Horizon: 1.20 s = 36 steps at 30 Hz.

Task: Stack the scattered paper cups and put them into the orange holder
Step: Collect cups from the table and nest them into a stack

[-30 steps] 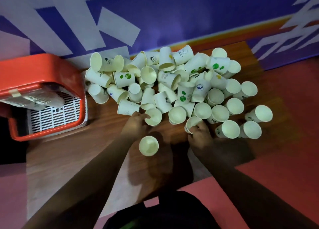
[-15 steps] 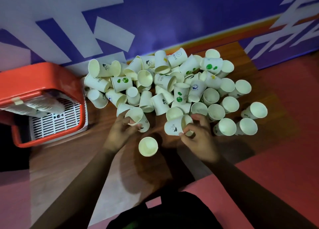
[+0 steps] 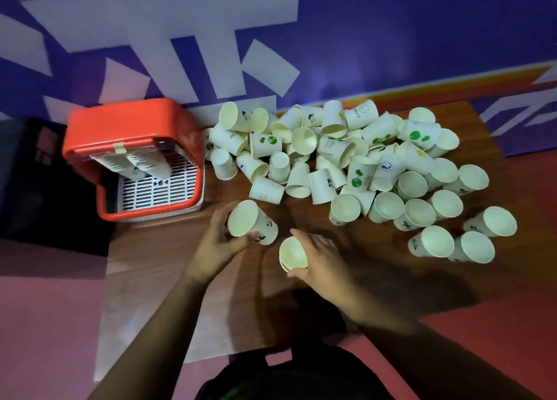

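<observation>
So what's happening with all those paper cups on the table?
A person is tidying up cups. Their left hand holds one paper cup tipped on its side. Their right hand grips a second cup next to it, so they look about to fit one into the other. A big pile of cups lies loose on the wooden table. The orange holder on the left already has stacked cups lying inside.

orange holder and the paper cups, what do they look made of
Orange holder: likely moulded plastic, glossy, going by its sheen, rounded corners and white slotted grille inside. Paper cups: thin paper, matt off-white, with rolled rims and printed marks; any inner coating cannot be told.
</observation>
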Tool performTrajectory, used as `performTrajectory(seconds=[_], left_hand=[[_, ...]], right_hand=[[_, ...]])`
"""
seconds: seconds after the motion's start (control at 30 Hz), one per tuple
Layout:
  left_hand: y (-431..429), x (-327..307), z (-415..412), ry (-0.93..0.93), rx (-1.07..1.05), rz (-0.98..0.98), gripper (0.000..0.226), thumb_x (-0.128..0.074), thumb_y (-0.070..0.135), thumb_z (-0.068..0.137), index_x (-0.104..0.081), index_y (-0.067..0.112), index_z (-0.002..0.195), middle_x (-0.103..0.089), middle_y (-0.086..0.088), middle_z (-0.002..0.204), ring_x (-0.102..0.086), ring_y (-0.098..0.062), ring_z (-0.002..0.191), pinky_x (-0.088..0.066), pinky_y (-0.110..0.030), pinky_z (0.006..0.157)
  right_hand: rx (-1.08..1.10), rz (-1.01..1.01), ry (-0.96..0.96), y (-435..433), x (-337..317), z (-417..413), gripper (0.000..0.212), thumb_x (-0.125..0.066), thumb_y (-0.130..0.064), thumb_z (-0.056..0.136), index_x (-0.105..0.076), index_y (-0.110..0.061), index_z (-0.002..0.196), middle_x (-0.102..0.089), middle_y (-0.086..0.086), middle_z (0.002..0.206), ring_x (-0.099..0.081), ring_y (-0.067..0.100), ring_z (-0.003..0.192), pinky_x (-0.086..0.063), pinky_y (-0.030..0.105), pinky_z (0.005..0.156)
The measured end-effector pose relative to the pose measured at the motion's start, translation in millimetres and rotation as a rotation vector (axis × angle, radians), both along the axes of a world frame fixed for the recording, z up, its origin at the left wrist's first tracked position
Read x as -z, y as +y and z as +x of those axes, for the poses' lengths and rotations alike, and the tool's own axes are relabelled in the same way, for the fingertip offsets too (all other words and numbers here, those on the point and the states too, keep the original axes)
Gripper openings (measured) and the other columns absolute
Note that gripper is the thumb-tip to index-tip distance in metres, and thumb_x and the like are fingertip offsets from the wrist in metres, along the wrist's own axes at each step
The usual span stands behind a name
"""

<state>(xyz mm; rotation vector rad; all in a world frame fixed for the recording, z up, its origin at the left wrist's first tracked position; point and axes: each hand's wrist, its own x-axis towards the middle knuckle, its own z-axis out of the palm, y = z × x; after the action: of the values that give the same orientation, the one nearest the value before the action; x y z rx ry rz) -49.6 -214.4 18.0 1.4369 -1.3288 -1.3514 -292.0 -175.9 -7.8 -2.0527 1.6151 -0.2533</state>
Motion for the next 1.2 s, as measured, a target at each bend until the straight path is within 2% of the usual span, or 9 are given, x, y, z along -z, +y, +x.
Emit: performTrajectory(seconds=[0.17,0.27,0.37,0.47,0.57,0.73,0.93,1.07,1.2], left_hand=[[9,-2,-6,-0.013,0.138,-0.016,0.074,-0.084,0.041,0.070,-0.049,0.048,0.135,-0.049,0.000,0.134,-0.052,-0.013,0.126,-0.048,-0.025,0.097],[14,1,-18,-0.053,0.258,-0.016,0.086,-0.084,0.043,0.071,-0.044,0.033,0.146,-0.044,0.005,0.134,-0.049,-0.011,0.127,-0.051,-0.023,0.096],[15,4,-36,-0.100,0.366,-0.005,0.082,-0.085,0.046,0.068,-0.048,0.034,0.141,-0.045,0.008,0.131,-0.048,-0.009,0.127,-0.047,-0.022,0.100],[14,11,-50,-0.164,0.462,-0.006,0.080,-0.085,0.047,0.066,-0.049,0.038,0.137,-0.045,0.013,0.126,-0.046,-0.001,0.123,-0.040,-0.015,0.102],[12,24,-56,-0.351,0.534,-0.067,0.083,-0.088,0.039,0.069,-0.049,0.027,0.140,-0.046,0.010,0.122,-0.040,0.006,0.110,-0.033,-0.009,0.096],[16,45,-66,-0.591,0.563,-0.105,0.085,-0.091,0.026,0.065,-0.049,0.021,0.139,-0.040,0.004,0.115,-0.042,-0.015,0.107,-0.041,-0.028,0.090],[27,66,-76,-0.540,0.503,-0.018,0.085,-0.089,0.025,0.068,-0.045,0.022,0.140,-0.043,0.004,0.137,-0.050,-0.019,0.121,-0.043,-0.025,0.090],[28,70,-83,-0.521,0.427,-0.027,0.086,-0.088,0.027,0.069,-0.044,0.021,0.142,-0.044,0.003,0.137,-0.051,-0.021,0.122,-0.044,-0.025,0.089],[16,65,-74,-0.439,0.496,0.069,0.106,-0.090,0.046,0.063,-0.032,0.032,0.151,-0.040,0.005,0.144,-0.039,-0.014,0.133,-0.036,-0.033,0.109]], right_hand=[[-0.036,0.090,-0.023,5,17,-3,0.105,-0.082,-0.046,0.069,-0.022,-0.026,0.152,-0.036,-0.004,0.154,-0.030,0.016,0.142,-0.021,0.032,0.116],[0.143,0.020,-0.192,6,17,-24,0.079,-0.081,-0.034,0.075,-0.044,-0.014,0.142,-0.044,0.006,0.146,-0.040,0.022,0.136,-0.033,0.038,0.115],[0.351,-0.073,-0.125,-2,14,-60,0.053,-0.073,-0.026,0.084,-0.054,-0.008,0.130,-0.049,0.012,0.134,-0.051,0.030,0.123,-0.043,0.039,0.103],[0.441,-0.142,-0.021,-16,17,-83,0.044,-0.071,-0.023,0.084,-0.058,-0.004,0.122,-0.050,0.018,0.127,-0.053,0.037,0.118,-0.047,0.044,0.098],[0.445,-0.131,0.034,-30,22,-86,0.044,-0.070,-0.022,0.084,-0.058,-0.002,0.122,-0.050,0.020,0.126,-0.052,0.037,0.117,-0.047,0.045,0.096],[0.394,-0.067,0.173,-49,33,-82,0.044,-0.065,-0.018,0.085,-0.058,0.000,0.124,-0.051,0.019,0.125,-0.053,0.036,0.113,-0.049,0.044,0.092],[0.298,-0.068,0.284,-61,52,-86,0.019,-0.064,-0.011,0.083,-0.068,0.000,0.098,-0.059,0.014,0.109,-0.054,0.035,0.105,-0.049,0.045,0.087],[0.298,-0.100,0.234,-60,52,-89,0.010,-0.064,-0.007,0.083,-0.069,-0.002,0.090,-0.062,0.012,0.098,-0.057,0.035,0.099,-0.050,0.043,0.083],[0.321,-0.180,-0.001,-46,31,-90,0.008,-0.071,-0.008,0.082,-0.071,-0.005,0.089,-0.061,0.007,0.102,-0.061,0.028,0.094,-0.051,0.039,0.084]])
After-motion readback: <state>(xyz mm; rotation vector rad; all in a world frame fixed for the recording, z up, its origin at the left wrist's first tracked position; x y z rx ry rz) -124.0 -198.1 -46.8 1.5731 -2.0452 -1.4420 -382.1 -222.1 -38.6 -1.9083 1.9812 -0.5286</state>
